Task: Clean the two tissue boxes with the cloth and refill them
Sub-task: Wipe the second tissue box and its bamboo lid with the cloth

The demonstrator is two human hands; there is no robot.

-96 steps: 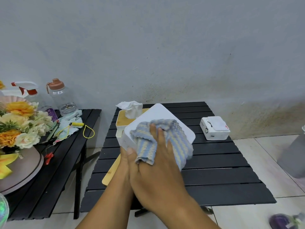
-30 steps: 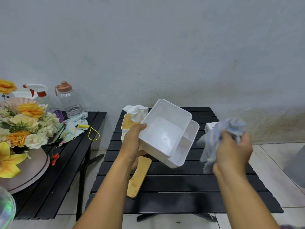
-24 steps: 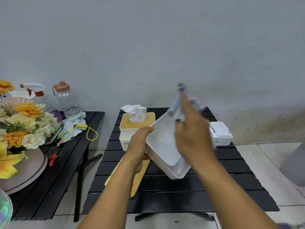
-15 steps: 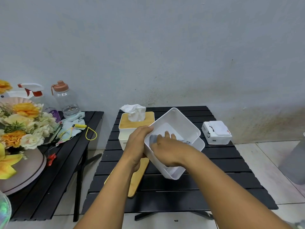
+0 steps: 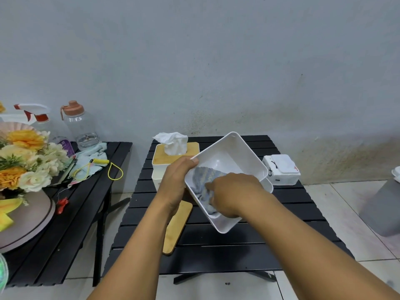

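- Wiping the inside of the open white tissue box (image 5: 245, 151) looks like the step in hand. The right grip (image 5: 233, 195) is bunched on the striped cloth (image 5: 202, 180), pressing it against the box's inner wall.
- The left grip (image 5: 173, 180) clamps the box's near rim, holding it tilted over the black slatted surface (image 5: 259, 237).
- Its bamboo lid (image 5: 177, 228) lies flat on the surface beneath, so refilling and closing remain.
- The second tissue box (image 5: 160, 169) stands just behind, lidded, a tissue (image 5: 173, 142) poking out. It is probably refilled, but whether it has been wiped I cannot tell.
- A white tissue pack (image 5: 281, 169) waits at the right.
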